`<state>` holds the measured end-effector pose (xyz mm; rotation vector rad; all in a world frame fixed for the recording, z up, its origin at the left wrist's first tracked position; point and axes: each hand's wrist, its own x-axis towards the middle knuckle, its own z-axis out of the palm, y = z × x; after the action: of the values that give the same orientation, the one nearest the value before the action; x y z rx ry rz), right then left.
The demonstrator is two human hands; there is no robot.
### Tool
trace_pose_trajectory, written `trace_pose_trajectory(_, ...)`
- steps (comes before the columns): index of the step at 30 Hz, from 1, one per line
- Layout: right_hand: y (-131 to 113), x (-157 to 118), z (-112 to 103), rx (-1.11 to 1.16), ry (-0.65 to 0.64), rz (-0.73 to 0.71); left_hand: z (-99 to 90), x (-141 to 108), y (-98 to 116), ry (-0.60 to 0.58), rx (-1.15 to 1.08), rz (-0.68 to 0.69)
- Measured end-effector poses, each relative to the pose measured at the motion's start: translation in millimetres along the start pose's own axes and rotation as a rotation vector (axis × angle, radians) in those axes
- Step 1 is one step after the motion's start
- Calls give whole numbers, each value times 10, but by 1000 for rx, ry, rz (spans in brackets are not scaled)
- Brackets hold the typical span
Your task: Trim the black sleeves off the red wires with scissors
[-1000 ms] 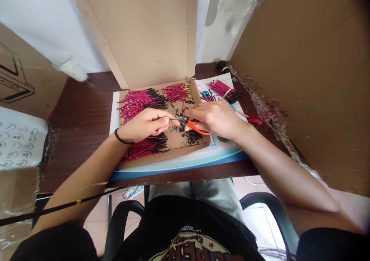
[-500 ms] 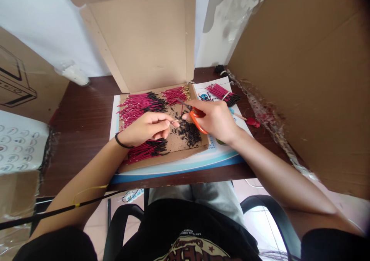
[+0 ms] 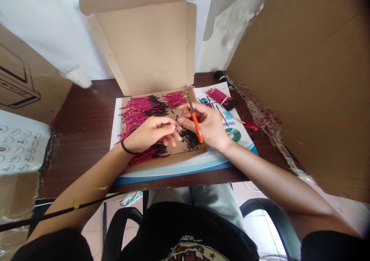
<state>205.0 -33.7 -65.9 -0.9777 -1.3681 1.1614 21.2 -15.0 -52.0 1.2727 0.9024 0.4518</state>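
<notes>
Tabletop of dark brown wood (image 3: 95, 176) fills the lower middle, with a glossy white-and-blue printed sheet (image 3: 185, 171) under the shallow brown cardboard box (image 3: 177, 150), maybe as a mat. Mid-frame, the left hand (image 3: 156, 133) pinches a tiny shiny-tipped thin piece (image 3: 177, 125) between thumb and index, other fingers loosely spread; most of that piece is hidden. Right hand (image 3: 209, 126) is half curled, orange-handled metal snips (image 3: 197, 127) tucked across it pointing up-frame, probably to free its thumb and fingertip beside the piece. I can't tell if they grip it too. Black plastic-looking scraps (image 3: 190, 139) sit below, red wires with black ends (image 3: 135, 110) left of centre, likely sorted. Farther up, the box's upright flat cardboard lid (image 3: 147, 49) stands clear of the hands
</notes>
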Motion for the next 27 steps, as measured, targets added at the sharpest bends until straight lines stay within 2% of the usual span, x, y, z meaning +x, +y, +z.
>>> trace_pose_trajectory(4, -24, -25, 11, 20, -64, -5, -1, 13, -41, -3, -97, -8)
trace_pose_trajectory(8, -29, -46, 16, 26, -110, -30, 31, 6, -39, 67, -5, 34)
trace_pose_trajectory(15, 47, -70, -5, -196, -61, -157, 180, -32, 20, 268, 106, 24)
trace_pose_trajectory(20, 36, -93, 11, -346, -30, -243, 219, -31, 21, 360, 64, -14)
trace_pose_trajectory(27, -11, -116, 36, -407, -7, -299, 236, -35, 50, 374, -11, -9)
